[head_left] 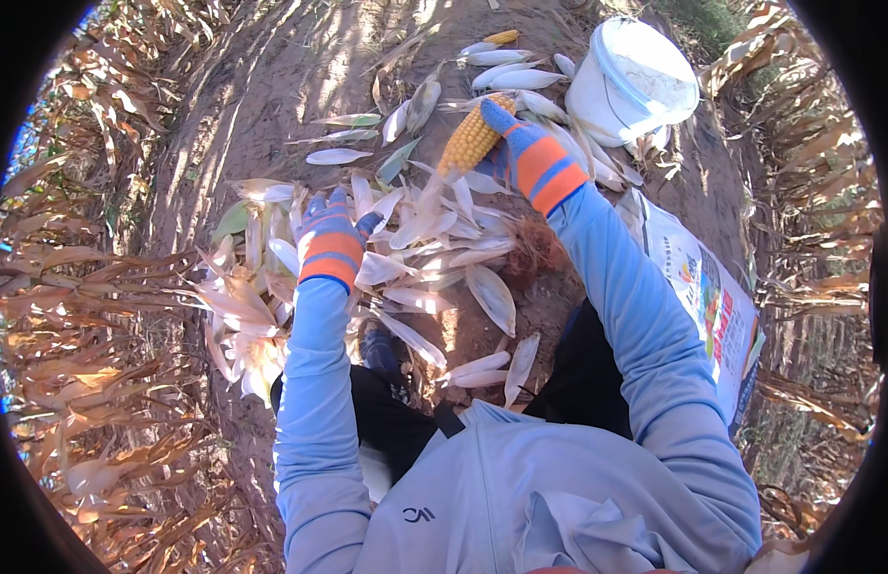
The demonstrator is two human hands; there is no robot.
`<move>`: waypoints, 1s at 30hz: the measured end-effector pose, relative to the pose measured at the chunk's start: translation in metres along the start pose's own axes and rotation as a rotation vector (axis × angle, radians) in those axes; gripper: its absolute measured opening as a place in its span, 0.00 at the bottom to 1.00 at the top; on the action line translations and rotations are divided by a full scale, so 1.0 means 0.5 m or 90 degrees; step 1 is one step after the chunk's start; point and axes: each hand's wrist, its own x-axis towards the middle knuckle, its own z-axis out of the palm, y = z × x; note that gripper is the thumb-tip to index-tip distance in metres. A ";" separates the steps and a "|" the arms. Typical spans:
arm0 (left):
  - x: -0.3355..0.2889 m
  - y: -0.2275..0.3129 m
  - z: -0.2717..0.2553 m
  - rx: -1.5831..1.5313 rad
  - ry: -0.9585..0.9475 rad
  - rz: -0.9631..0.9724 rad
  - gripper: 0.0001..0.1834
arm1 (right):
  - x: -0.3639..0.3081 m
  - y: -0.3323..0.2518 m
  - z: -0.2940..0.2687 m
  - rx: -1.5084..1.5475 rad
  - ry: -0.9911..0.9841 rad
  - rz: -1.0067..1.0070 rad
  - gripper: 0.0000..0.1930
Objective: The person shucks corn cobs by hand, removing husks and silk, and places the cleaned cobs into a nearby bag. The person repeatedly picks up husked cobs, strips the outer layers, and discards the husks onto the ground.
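In my right hand (535,158), gloved in blue and orange, is a bare yellow ear of corn (471,139). My fingers grip it near its upper right end, and pale husk hangs from its lower end. My left hand (331,234), in a matching glove, hovers over or rests on a heap of loose corn husks (248,316); the fingers are spread and I see nothing in them. More dry husks (425,230) lie between the two hands. Several ears in pale husks (520,78) lie on the soil beyond my right hand.
A white bucket (597,91) stands tilted at the far right. A printed sack (697,297) lies by my right arm. Reddish-brown corn silk (539,253) sits on the ground before me. Dry corn stalks line both sides, and my shoe (382,354) is close to the husks.
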 end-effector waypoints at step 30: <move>0.006 0.084 -0.016 -1.047 -0.196 -0.073 0.18 | 0.037 0.077 0.031 -0.150 -0.073 0.032 0.25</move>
